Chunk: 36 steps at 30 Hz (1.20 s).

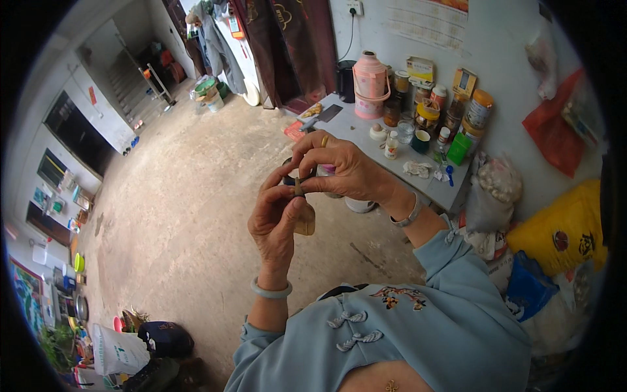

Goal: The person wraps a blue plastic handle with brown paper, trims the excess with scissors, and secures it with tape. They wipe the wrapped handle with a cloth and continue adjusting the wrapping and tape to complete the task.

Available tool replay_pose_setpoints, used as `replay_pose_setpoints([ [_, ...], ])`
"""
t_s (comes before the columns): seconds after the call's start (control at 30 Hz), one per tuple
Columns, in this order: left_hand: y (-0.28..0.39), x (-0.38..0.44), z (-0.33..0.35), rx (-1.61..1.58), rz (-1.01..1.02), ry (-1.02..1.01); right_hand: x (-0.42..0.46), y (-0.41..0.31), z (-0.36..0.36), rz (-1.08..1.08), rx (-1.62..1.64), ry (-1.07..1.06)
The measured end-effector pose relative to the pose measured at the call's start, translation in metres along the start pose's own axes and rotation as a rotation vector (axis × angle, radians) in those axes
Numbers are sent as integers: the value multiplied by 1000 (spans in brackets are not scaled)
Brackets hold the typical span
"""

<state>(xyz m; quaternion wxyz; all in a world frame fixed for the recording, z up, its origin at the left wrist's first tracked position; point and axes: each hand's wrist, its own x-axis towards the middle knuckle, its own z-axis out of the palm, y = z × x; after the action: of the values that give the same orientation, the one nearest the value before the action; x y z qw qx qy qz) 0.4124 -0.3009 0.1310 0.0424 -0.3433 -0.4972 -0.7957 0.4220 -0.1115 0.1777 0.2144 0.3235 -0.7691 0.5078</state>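
Observation:
In front of my chest, my left hand (272, 215) grips a small tan, translucent object (305, 219), perhaps a pouch or small bottle. Its narrow brown top (298, 188) points up between my fingertips. My right hand (338, 164), with a ring and a metal watch band, reaches in from the table side. Its thumb and a finger pinch at that narrow top, touching or nearly touching the left fingers. Beyond the fingers a dark round rim (287, 166) shows, mostly hidden by my hands.
At right stands a white table (338, 128) bearing a cleaver (327, 114), a pink thermos flask (370, 85), several jars and bottles, a green box (459, 148) and a blue spoon (449, 175). Plastic bags (558, 230) pile beside it. Bare concrete floor (186, 196) extends left.

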Motion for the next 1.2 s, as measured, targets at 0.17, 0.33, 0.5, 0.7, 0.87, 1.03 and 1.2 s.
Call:
replay_pose_setpoints([
  [0.17,-5,3,-17,60,29,20,11,9,12,-29,-123,54],
  [0.33,-17,5,-25,54,55,80,11,15,32,53,-162,237],
  [0.5,-15,6,-19,4,41,104,3,11,37,253,-44,296],
  [0.7,-12,10,-1,-49,17,137,-24,-9,41,23,-209,347],
  [0.87,-15,9,15,-105,61,95,-28,-10,50,15,-155,407],
  [1.03,-6,7,34,-41,5,161,-32,-9,54,59,-62,491],
  [1.2,18,7,27,120,-138,82,-35,-13,40,64,77,425],
])
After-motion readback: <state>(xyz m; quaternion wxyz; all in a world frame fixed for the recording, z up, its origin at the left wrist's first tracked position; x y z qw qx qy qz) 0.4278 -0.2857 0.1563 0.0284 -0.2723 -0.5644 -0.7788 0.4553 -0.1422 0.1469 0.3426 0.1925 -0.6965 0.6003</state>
